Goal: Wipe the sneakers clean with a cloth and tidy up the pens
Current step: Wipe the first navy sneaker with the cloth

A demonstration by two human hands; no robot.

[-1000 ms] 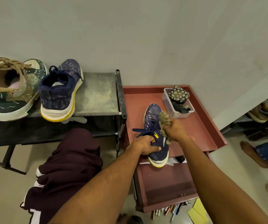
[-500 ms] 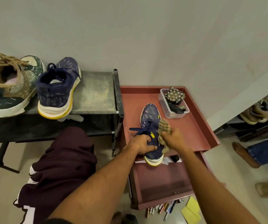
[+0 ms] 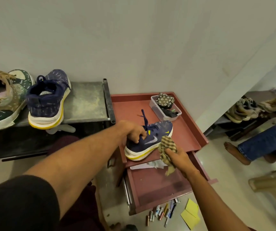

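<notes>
A navy sneaker (image 3: 157, 135) with a white and yellow sole lies turned on its side on the red cabinet top (image 3: 130, 105). My left hand (image 3: 132, 132) grips it at the laces and collar. My right hand (image 3: 177, 155) holds a checked tan cloth (image 3: 167, 145) pressed against the shoe's side near the sole. Its navy partner (image 3: 49, 100) stands on the grey metal bench (image 3: 85, 100), beside a green and tan sneaker (image 3: 2, 99). Several pens (image 3: 162, 212) lie scattered on the floor below the open drawer (image 3: 159, 184).
A clear plastic box (image 3: 165, 105) with a patterned pouch sits at the cabinet's back right. Yellow paper (image 3: 190, 214) lies on the floor by the pens. Another person's bare foot and jeans leg (image 3: 250, 147) are at the right, with more shoes (image 3: 244, 109) beyond.
The sneaker has been tipped from upright onto its side, toe now pointing right. My right hand with the cloth has dropped from the top of the shoe to its side near the sole.
</notes>
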